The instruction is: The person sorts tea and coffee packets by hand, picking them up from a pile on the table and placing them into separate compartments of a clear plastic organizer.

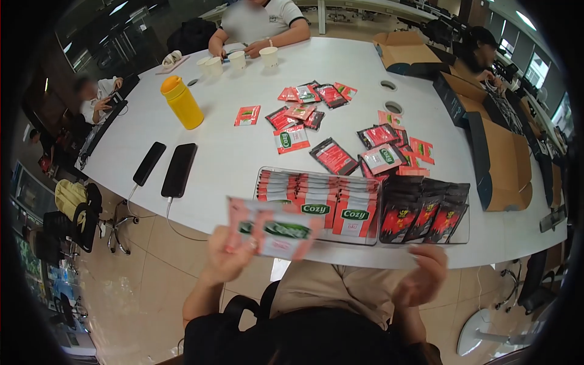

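Note:
My left hand (230, 254) holds red-and-white Cozy sachets (286, 234), blurred by motion, in front of a clear tray. My right hand (424, 275) is raised at the table's front edge with its fingers curled together; whether anything small is between them is too blurred to tell. The clear tray (372, 238) has rows of upright Cozy sachets (354, 214) on its left side and black-and-red sachets (424, 214) on its right. Behind it, loose black-and-red sachets (334, 157) and loose red-and-white sachets (291, 139) lie in scattered piles.
Two phones (179, 170) (149, 163) with cables and a yellow bottle (182, 103) stand left. Paper cups (268, 56) are near a seated person (267, 24) across the table (231, 146). Open cardboard boxes (502, 164) line the right, near another person (477, 52).

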